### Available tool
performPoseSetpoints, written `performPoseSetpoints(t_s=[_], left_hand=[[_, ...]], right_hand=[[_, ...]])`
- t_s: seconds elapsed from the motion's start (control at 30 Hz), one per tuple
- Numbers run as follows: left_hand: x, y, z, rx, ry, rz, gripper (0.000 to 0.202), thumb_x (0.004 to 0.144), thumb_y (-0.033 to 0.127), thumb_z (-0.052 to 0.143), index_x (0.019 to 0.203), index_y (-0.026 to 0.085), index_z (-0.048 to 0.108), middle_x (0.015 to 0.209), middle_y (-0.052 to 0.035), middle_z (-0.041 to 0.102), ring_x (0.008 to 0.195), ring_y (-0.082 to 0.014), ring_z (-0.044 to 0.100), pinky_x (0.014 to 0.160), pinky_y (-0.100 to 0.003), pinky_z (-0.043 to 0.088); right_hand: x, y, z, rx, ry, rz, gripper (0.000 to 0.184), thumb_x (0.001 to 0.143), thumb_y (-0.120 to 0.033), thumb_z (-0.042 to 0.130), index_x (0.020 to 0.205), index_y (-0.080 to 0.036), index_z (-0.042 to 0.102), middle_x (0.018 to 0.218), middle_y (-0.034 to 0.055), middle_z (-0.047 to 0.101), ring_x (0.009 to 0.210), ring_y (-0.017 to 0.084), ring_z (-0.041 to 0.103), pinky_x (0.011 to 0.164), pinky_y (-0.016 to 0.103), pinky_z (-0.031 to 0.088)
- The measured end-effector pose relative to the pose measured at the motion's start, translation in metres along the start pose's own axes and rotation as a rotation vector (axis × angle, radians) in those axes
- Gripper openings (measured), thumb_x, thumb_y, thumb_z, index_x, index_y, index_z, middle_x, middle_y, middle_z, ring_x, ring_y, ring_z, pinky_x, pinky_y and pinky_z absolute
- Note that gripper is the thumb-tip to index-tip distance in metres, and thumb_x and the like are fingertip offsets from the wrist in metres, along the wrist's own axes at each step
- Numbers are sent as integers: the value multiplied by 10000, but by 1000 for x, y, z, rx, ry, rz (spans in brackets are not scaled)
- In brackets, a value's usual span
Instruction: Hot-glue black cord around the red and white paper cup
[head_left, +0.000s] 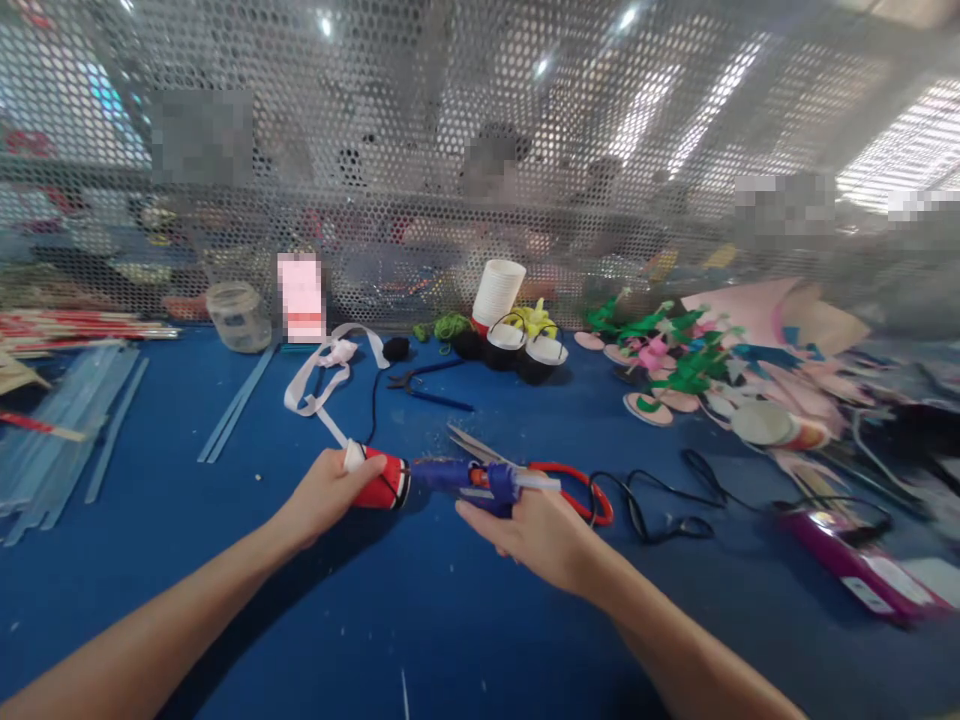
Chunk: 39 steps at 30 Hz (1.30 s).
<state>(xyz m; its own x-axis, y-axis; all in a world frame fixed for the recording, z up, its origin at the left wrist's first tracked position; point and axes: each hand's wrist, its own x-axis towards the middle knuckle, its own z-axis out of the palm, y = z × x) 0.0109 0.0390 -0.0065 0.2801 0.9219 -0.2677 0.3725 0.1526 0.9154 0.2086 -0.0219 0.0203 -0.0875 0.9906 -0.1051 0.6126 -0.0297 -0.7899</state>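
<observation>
My left hand (326, 492) is closed around a small red paper cup (384, 487) tipped on its side, with a dark band near its end. Black cord (373, 405) runs from the cup to a small black ball of yarn (396, 349). White ribbon (300, 405) trails on the table beyond that hand. My right hand (551, 530) grips a blue glue gun (454, 475), a glue stick (544, 484) poking out of its back. Its nozzle is at the cup's end; whether they touch I cannot tell. Red-handled scissors (574, 487) lie partly behind the gun.
Pliers (435, 388), two small white-rimmed cups (545, 352) and stacked paper cups (499, 290) sit farther back. Glue sticks (71, 430) and a plastic jar (238, 315) are left. Green-and-pink craft flowers (664, 350), black cable (637, 510) and a purple packet (855, 565) occupy the right.
</observation>
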Motion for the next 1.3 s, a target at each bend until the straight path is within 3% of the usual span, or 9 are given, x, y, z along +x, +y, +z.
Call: performPoseSetpoints(t_s=[0.17,0.43,1.3], left_hand=[[1,-2,-1,-83,3,-40,300,664,432,522,549,156,504,442,57,431,421,-87,349,444,-218,238],[2,-1,-1,-119,18,-46,296,634,436,549,586,144,558,472,26,529,441,-117,455,437,-223,281],[2,1,1,-148,30,-62,329,626,464,556,608,135,566,497,2,552,451,-126,464,433,-227,286]], right_hand=[[1,5,-1,-62,26,-108,212,686,-268,508,512,-203,405,337,-61,400,322,93,412,331,204,296],[1,9,2,-18,22,-97,173,672,-265,508,541,-194,421,429,-52,414,360,72,368,347,187,304],[-1,10,2,-76,25,-150,165,686,-260,482,560,-184,407,473,-45,397,409,66,321,384,183,292]])
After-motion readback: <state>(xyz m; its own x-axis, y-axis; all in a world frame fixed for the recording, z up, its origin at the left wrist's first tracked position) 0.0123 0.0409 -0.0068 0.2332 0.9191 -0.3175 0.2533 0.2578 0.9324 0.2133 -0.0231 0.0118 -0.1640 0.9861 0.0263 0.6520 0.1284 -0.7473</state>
